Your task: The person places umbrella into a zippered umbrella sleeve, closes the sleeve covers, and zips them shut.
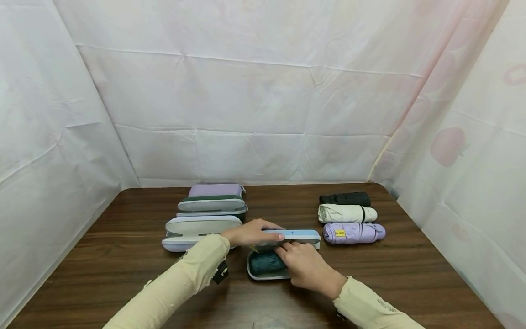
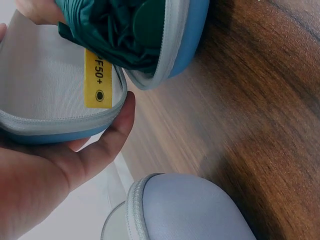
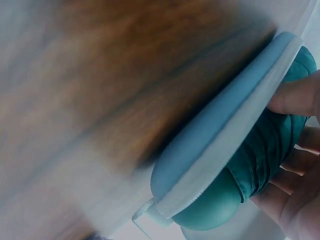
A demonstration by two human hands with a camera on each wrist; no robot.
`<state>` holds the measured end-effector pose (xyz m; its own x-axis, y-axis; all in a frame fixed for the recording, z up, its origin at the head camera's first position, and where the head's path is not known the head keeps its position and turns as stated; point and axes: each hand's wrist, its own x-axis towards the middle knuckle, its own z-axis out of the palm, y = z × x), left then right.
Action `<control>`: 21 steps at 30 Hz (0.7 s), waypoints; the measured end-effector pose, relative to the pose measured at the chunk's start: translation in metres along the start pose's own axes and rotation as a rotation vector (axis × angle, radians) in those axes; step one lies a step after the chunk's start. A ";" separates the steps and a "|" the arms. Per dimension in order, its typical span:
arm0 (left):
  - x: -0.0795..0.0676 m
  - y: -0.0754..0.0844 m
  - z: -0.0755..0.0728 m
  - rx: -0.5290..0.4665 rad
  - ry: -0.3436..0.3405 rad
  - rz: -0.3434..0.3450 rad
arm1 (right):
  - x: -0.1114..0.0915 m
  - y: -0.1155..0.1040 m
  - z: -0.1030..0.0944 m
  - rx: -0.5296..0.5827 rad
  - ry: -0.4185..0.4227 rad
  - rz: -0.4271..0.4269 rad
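Observation:
A light blue zip case lies unfolded in front of me, with a dark green folded umbrella in its near half. My left hand holds the raised lid, fingers behind its outer side in the left wrist view. A yellow tag on the umbrella hangs over the pale lining. My right hand grips the umbrella, thumb on one side and fingers on the other in the right wrist view. The umbrella's rounded end shows at the case's end.
To the left stand an open lavender case, a dark green case and a purple case. At the right lie a black folded umbrella, a white one and a lavender one. White sheeting surrounds the table.

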<state>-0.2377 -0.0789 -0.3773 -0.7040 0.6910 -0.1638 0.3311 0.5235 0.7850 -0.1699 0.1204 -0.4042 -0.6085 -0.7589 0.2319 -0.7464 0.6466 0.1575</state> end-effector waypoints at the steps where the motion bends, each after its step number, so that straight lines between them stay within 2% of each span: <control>1: 0.000 0.000 0.000 -0.002 -0.001 0.002 | 0.000 0.000 0.001 0.001 0.004 0.001; 8: 0.001 -0.002 0.002 -0.004 0.008 0.000 | -0.004 0.008 0.002 0.040 -0.022 -0.043; 13: 0.001 -0.003 0.003 -0.017 -0.001 -0.003 | -0.015 0.019 -0.015 0.160 -0.038 -0.100; 15: 0.001 -0.003 0.004 -0.017 -0.005 -0.001 | -0.021 0.026 -0.029 0.240 -0.007 -0.119; 17: 0.000 -0.002 0.004 -0.021 -0.007 0.001 | -0.026 0.036 -0.045 0.294 0.068 -0.131; 19: 0.000 -0.002 0.004 -0.020 -0.006 -0.002 | -0.028 0.049 -0.061 0.321 0.163 -0.130; 21: -0.002 -0.002 0.004 -0.003 0.001 -0.010 | -0.029 0.061 -0.072 0.323 0.219 -0.100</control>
<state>-0.2344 -0.0791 -0.3809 -0.7078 0.6854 -0.1708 0.3223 0.5286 0.7853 -0.1782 0.1879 -0.3319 -0.4827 -0.7599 0.4354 -0.8666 0.4864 -0.1117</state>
